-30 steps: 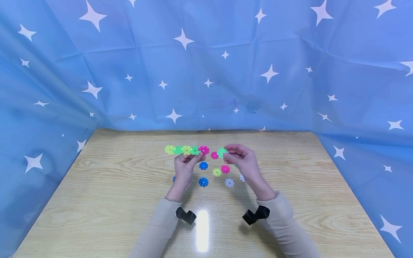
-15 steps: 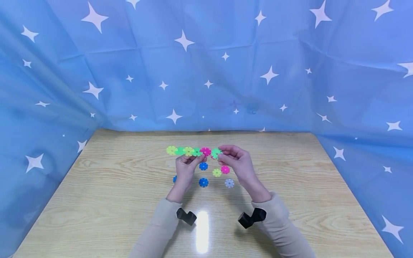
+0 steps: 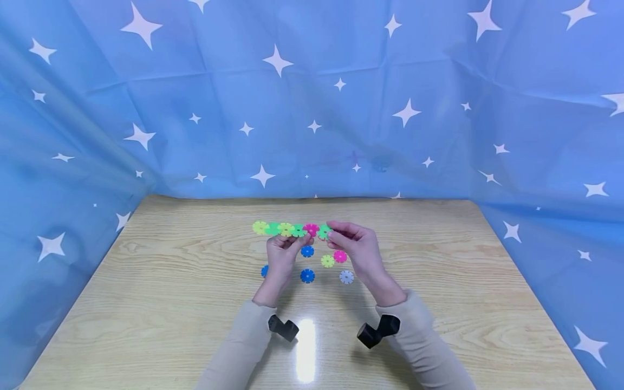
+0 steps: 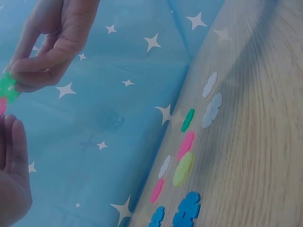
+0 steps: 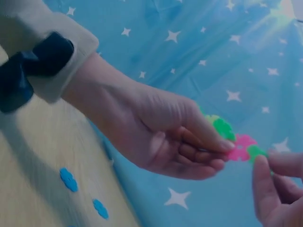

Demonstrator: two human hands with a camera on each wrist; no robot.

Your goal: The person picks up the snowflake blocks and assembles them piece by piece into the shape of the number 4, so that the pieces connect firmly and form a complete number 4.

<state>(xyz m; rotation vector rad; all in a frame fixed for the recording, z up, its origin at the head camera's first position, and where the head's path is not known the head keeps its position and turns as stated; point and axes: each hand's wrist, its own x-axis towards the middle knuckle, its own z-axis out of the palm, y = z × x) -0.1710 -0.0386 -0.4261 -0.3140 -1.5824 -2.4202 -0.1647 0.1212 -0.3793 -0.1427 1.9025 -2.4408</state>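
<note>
Above the table, my left hand (image 3: 281, 260) pinches the pink end of a chain of interlocking snowflake discs. The chain (image 3: 285, 229) runs to the left in alternating yellow and green, held roughly level. My right hand (image 3: 363, 254) pinches a single green snowflake disc (image 3: 324, 232) by its right side. In the right wrist view the green disc (image 5: 256, 152) meets the edge of the pink disc (image 5: 242, 146); whether their slots interlock cannot be told. Fingertips cover part of both discs.
Loose discs lie on the wooden table (image 3: 170, 303) below my hands: blue (image 3: 307, 276), yellow (image 3: 327, 261), pink (image 3: 340, 256) and pale (image 3: 346, 277). The left wrist view adds a dark green disc (image 4: 188, 120). A starry blue curtain (image 3: 312, 97) stands behind the table.
My right hand has moved left, bringing the green disc from apart up to the pink end of the chain. The left hand and chain have shifted slightly right.
</note>
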